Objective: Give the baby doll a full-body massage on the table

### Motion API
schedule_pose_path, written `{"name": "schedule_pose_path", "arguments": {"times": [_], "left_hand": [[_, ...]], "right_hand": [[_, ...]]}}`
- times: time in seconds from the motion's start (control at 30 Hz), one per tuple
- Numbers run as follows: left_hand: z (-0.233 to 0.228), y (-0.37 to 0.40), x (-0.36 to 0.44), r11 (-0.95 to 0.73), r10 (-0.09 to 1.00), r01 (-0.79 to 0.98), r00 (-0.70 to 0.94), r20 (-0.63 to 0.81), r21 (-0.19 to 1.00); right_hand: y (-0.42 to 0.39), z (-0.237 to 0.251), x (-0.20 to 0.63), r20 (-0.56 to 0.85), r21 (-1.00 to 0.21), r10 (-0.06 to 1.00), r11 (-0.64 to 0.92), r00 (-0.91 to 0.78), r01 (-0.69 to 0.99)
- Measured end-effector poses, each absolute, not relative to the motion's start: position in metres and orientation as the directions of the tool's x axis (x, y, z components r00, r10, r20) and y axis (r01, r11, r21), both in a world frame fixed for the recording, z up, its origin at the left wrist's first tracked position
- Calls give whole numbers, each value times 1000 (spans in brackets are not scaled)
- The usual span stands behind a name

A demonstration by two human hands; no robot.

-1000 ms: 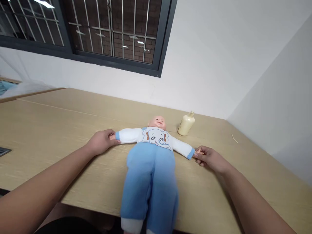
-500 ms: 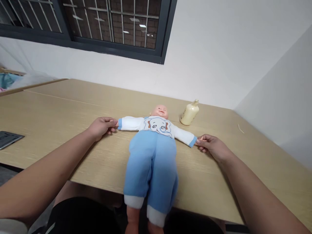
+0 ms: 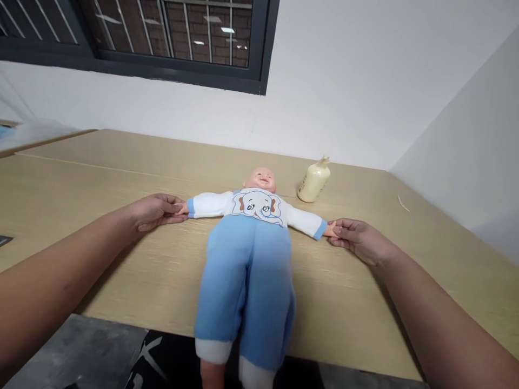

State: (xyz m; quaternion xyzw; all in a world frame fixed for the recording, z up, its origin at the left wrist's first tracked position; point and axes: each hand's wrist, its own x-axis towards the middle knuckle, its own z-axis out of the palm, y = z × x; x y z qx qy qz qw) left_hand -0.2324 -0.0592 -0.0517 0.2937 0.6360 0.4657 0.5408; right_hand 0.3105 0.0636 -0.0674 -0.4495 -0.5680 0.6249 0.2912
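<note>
While the doll [image 3: 249,243] lies on its back across the counter [image 3: 121,183], legs past the near edge, the left hand [image 3: 156,210] pinches its one small hand and the right hand [image 3: 357,237] pinches the other, arms spread. Behind, near its head, stands a cream bottle [image 3: 313,181].

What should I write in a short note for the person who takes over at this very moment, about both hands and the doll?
Left hand: fingers closed on the doll's hand at the end of its white sleeve.
Right hand: pinching the doll's other hand.
Doll: lies face up on the wooden table, both arms stretched out to the sides, legs hanging over the near edge.
Cream bottle: on the table, just beyond the doll's shoulder on the right-hand side, untouched.
Done: doll laid flat, arms spread.
Left: blue and white suit is on the doll; nothing removed yet.
</note>
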Motion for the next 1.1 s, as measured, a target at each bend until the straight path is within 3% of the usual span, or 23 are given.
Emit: {"name": "schedule_pose_path", "arguments": {"times": [0.13, 0.4, 0.57, 0.83, 1.1], "left_hand": [[-46, -55, -237, 463, 863, -90, -180, -472, 882], [-55, -61, -227, 378, 884, 20, -305, -354, 926], [-52, -63, -233, 330, 919, -54, -209, -333, 943], [-49, -64, -243, 370, 917, -72, -133, -376, 926], [-53, -61, -232, 393, 897, 113, -267, -353, 913]], "right_hand": [[62, -64, 307, -228, -970, 865, -163, -447, 179], [60, -70, 297, -196, -949, 920, -91, -338, 303], [59, -68, 301, -220, -952, 917, -128, -332, 277], [58, -59, 309, -256, -965, 851, -196, -459, 174], [55, -61, 299, -191, -918, 911, -34, -364, 396]]}}
